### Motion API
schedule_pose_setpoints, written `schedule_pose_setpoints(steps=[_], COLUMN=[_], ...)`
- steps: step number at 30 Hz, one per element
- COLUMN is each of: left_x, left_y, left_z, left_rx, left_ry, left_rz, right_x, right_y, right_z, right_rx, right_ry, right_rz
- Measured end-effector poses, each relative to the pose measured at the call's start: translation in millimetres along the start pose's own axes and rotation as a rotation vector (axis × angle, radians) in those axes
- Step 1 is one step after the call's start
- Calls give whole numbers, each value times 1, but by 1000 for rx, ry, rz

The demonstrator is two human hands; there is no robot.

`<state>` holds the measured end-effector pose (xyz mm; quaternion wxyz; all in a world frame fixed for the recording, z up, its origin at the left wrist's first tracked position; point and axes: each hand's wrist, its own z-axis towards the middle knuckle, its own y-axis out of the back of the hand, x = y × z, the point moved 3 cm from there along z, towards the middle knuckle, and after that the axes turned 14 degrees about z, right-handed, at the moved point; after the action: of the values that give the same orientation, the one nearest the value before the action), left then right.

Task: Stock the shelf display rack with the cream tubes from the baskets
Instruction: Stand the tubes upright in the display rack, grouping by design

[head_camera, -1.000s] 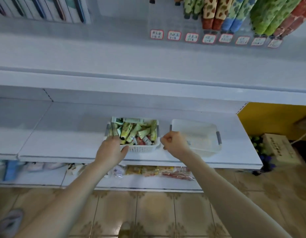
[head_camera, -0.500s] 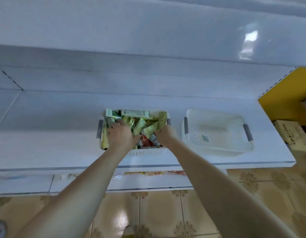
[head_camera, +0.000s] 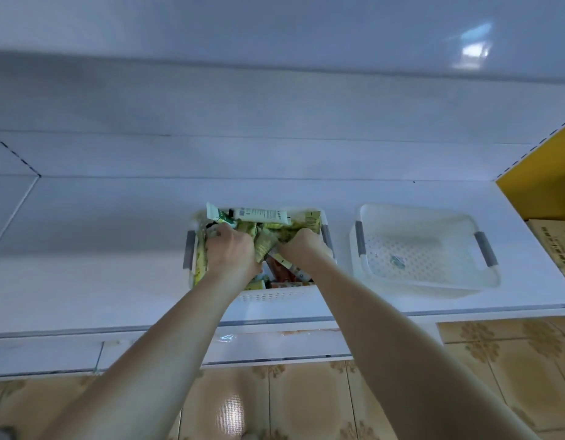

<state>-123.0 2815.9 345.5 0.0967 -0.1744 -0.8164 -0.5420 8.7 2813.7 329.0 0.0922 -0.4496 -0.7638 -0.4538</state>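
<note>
Pick-up step in hand: left hand (head_camera: 232,253) and right hand (head_camera: 302,247) each grip cream tubes (head_camera: 264,214) heaped in the basket (head_camera: 274,295) on the shelf (head_camera: 100,236); next, I judge, lift the handfuls clear without spilling

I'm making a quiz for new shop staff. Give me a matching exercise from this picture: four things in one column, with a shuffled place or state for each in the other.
1 left basket
2 right basket
3 box
4 left hand

a nearly empty
b gripping tubes
c at the far right edge
d heaped with tubes

Pairs: 1-d, 2-a, 3-c, 4-b
</note>
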Motion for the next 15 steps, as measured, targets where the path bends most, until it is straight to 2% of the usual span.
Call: schedule_pose_setpoints(steps=[3,7,10,15], left_x=[-8,-24,-30,-10], left_y=[5,5,8,12], left_z=[5,10,12,8], left_rx=[42,-13,-43,-86], left_ry=[3,-31,4,-1], left_rz=[113,173,44,-289], right_x=[0,-6,-11,-24], right_y=[-6,-9,-3,4], right_z=[-2,-4,-7,-9], right_rx=[11,-5,12,13], right_ry=[-8,25,42,10], right_rz=[12,28,70,328])
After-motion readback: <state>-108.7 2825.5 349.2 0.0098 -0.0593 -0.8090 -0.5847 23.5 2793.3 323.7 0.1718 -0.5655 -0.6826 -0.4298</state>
